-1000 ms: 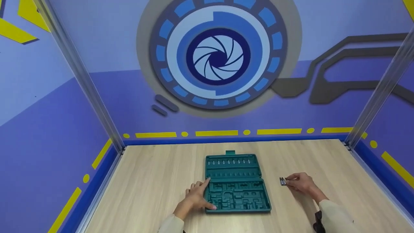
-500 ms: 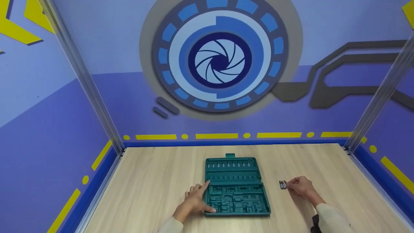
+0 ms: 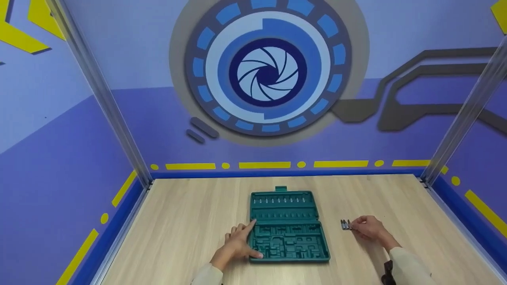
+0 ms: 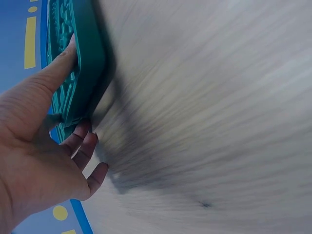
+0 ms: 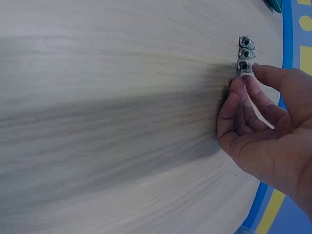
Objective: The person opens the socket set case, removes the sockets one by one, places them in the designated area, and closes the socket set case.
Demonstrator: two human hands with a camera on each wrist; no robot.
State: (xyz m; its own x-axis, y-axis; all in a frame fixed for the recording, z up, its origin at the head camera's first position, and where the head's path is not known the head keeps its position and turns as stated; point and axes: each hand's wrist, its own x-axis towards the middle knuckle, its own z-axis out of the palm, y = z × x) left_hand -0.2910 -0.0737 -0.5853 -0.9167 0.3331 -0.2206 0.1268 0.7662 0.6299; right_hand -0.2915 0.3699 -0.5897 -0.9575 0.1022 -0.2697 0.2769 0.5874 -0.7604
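Observation:
An open green plastic case [image 3: 291, 260] with moulded recesses lies on the table. My left hand [image 3: 237, 242] rests at its left side: in the left wrist view the straight thumb lies over the case wall [image 4: 91, 44], while the other fingers hang loosely beside it. To the right of the case are three small metal bit sockets [image 3: 344, 225], silvery with dark tips, side by side. My right hand [image 3: 368, 227] pinches the nearest bit socket [image 5: 243, 67] between thumb and index finger. Square holes show in their ends in the right wrist view.
Several small silvery bits [image 3: 279, 200] sit in a row in the case's upper half. A latch tab [image 3: 281, 189] sticks out at its far edge. The wooden table [image 3: 190, 213] is bounded by blue printed panels [image 3: 130, 118] at the back and sides.
The bit socket at my right fingertips, hardly visible a second ago and leaning half a second ago, now stands in line with the other two. My left hand keeps its place on the case.

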